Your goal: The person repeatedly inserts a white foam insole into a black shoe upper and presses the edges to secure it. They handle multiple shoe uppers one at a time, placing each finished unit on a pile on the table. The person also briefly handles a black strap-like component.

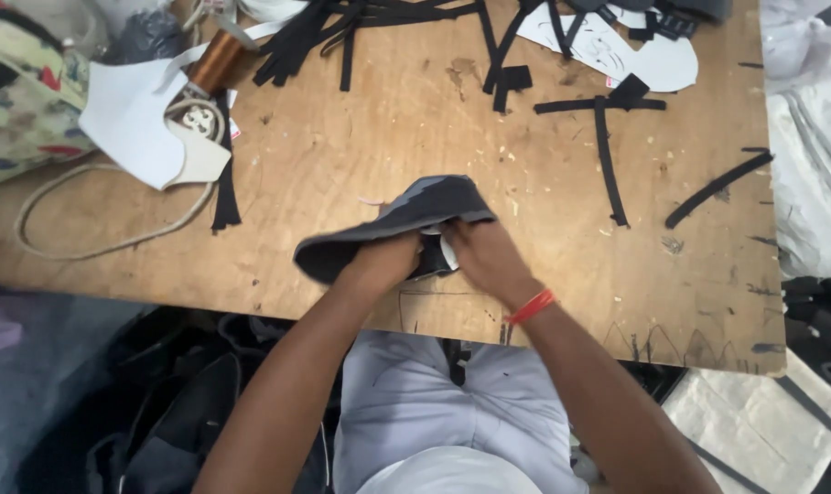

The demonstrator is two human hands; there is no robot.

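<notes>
We are seeing a dark grey fabric shoe piece [406,220] lying near the front edge of the desk [342,174], at the middle. It is bending into a curved, folded shape, its long side running from near left up to far right. A paler grey panel is showing along its top, and something white is peeking out beneath its right end.

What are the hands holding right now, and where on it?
Both hands hold one dark grey fabric piece above the table: left hand near its middle underside, right hand at its right end.
</notes>
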